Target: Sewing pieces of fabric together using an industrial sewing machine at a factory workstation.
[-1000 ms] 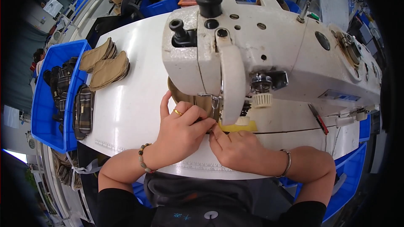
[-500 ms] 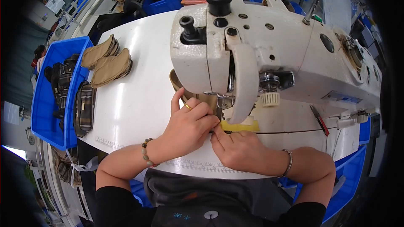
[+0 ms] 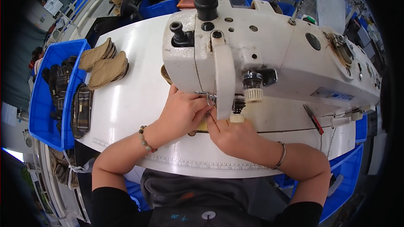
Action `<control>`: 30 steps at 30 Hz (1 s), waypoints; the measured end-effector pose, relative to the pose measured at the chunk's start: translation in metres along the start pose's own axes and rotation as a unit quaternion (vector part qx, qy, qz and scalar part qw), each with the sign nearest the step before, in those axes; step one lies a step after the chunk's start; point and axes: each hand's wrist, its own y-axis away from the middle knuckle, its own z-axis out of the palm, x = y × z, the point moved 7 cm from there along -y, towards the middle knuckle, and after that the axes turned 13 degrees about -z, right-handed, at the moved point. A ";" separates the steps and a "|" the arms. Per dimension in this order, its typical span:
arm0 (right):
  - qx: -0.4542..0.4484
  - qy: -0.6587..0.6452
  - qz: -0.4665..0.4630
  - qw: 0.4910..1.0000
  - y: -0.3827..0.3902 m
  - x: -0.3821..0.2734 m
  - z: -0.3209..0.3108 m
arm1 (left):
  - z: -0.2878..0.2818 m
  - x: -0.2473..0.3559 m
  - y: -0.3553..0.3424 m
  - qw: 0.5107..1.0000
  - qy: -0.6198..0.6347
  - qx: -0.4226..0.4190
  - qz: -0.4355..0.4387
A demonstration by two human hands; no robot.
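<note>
Below the head of a white sewing machine (image 3: 189,54), my two hands meet with their fingertips close together at the needle area. My left hand (image 3: 181,111) is closed over a tan fabric piece (image 3: 165,75); one curved end shows beyond my fingers, and most of it is hidden. My right hand (image 3: 233,136) is closed, its fingertips pinching at the same spot; what lies between them is hidden. A thin dark strip (image 3: 277,131) runs from beside my right hand across the machine bed to the right.
At the left stand stacked tan fabric pieces (image 3: 108,70) and a blue bin (image 3: 46,130) holding dark items. A plaid pouch (image 3: 81,111) leans against that bin. A slim red-handled tool (image 3: 313,120) lies right of the machine head. A printed ruler (image 3: 210,166) follows the table's front edge.
Both hands have moved up and slightly left, closer to the needle. Less of the tan piece shows beyond my left hand. The whole view has shifted a little.
</note>
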 end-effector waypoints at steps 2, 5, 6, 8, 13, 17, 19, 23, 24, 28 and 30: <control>-0.007 -0.016 0.013 1.000 0.001 0.003 0.003 | -0.004 -0.002 -0.001 0.998 0.055 -0.023 0.014; 0.034 -0.010 0.013 0.999 0.005 0.003 -0.001 | -0.009 -0.009 -0.003 0.993 0.088 -0.066 -0.041; 0.028 -0.024 0.017 0.999 0.005 0.003 0.000 | -0.012 -0.012 -0.003 0.993 0.088 -0.067 -0.041; 0.022 -0.037 0.020 0.999 0.004 0.004 0.001 | -0.014 -0.014 -0.004 0.986 0.133 -0.100 -0.027; 0.031 -0.047 0.019 0.998 0.005 0.003 0.001 | -0.013 -0.004 -0.006 0.989 0.102 -0.103 0.015; 0.030 -0.063 0.031 0.997 0.007 0.003 0.005 | -0.015 0.003 -0.003 0.996 0.041 -0.073 0.043; 0.019 -0.062 0.046 0.997 0.007 0.003 0.007 | -0.015 0.008 -0.002 0.996 -0.013 -0.072 0.058; -0.016 -0.079 0.051 0.995 0.006 0.004 0.005 | -0.015 0.005 -0.007 0.996 0.031 -0.081 0.030; -0.017 -0.067 0.047 0.996 0.006 0.003 0.005 | -0.012 0.001 -0.007 0.995 0.043 -0.093 0.013; 0.008 -0.060 0.048 0.997 0.006 0.003 0.004 | -0.010 -0.004 -0.007 0.993 0.085 -0.082 0.012; 0.008 -0.059 0.045 0.997 0.008 0.002 0.005 | -0.010 -0.009 -0.005 0.994 0.094 -0.051 -0.009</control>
